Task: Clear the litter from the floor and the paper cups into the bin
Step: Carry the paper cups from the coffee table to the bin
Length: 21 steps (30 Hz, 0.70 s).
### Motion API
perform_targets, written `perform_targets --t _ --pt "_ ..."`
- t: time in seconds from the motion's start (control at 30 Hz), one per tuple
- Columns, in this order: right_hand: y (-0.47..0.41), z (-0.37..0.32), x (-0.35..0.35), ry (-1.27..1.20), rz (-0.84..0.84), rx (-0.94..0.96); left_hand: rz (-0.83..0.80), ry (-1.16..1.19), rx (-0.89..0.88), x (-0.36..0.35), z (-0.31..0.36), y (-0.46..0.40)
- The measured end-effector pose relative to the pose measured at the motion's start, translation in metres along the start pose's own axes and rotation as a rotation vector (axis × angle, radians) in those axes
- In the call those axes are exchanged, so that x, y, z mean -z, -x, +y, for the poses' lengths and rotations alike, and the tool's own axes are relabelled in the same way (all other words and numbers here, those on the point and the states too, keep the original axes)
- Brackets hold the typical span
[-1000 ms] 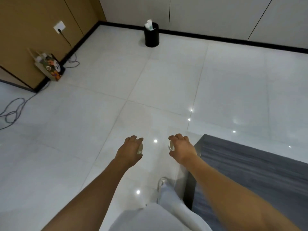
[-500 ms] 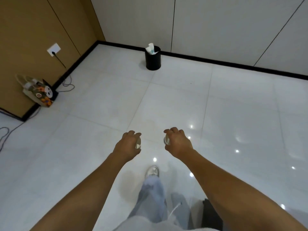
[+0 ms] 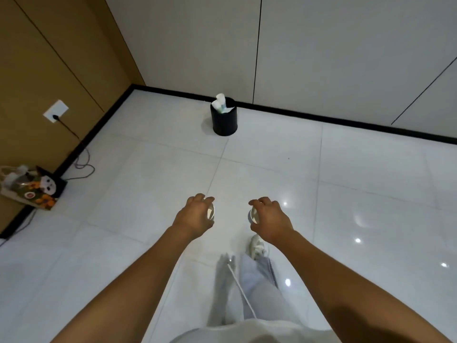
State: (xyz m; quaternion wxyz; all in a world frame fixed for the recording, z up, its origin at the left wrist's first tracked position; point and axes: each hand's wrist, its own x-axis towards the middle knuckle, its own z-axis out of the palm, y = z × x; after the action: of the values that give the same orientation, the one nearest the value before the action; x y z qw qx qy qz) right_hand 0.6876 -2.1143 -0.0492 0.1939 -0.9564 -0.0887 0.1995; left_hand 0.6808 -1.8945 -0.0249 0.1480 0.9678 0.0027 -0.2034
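Fingers [image 3: 206, 199] of the left hand [image 3: 195, 217] curl over a small paper cup [image 3: 210, 211], of which only a pale round rim shows against the palm. The right hand [image 3: 269, 219] mirrors it, its own fingers hooked around a second paper cup [image 3: 253, 215] whose circular mouth faces inward, towards the other hand. Both bare forearms reach forward from the bottom of the head view, the two hands held apart above glossy white floor tiles [image 3: 272, 169] that throw back bright spots of ceiling light.

Below the hands, a white lace-up shoe [image 3: 258, 245] and loose light-grey trousers [image 3: 254, 293] are seen mid-stride, a thin white cord [image 3: 238, 285] hanging across the cloth.

Well ahead, close to the black skirting at the foot of the far wall, stands the bin [image 3: 223, 118], a matt black cylinder tapering slightly towards its base. White paper cups [image 3: 219, 102] and other pale litter already poke above its rim.

Smooth light-grey wall panels [image 3: 321, 45] with narrow dark seams run behind it. To the left, tan panelling [image 3: 49, 58] carries a white square socket [image 3: 56, 111] with a black plug; its thin cable [image 3: 81, 157] loops down onto the tiles. Beside that wall leans a printed paper gift bag [image 3: 32, 186] with soft rope handles and a cartoon face.
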Motion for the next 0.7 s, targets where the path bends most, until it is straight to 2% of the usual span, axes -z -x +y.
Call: perform_targets --t 0.37,0.7 --pt "-0.263 0.054 0.151 0.058 0.025 -0.029 0.024 0.063 0.029 0.118 0.039 -0.267" --pt "-0.492 0.042 0.215 0.052 -0.028 -0.026 0.013 0.119 0.074 0.196 -0.003 -0.484"
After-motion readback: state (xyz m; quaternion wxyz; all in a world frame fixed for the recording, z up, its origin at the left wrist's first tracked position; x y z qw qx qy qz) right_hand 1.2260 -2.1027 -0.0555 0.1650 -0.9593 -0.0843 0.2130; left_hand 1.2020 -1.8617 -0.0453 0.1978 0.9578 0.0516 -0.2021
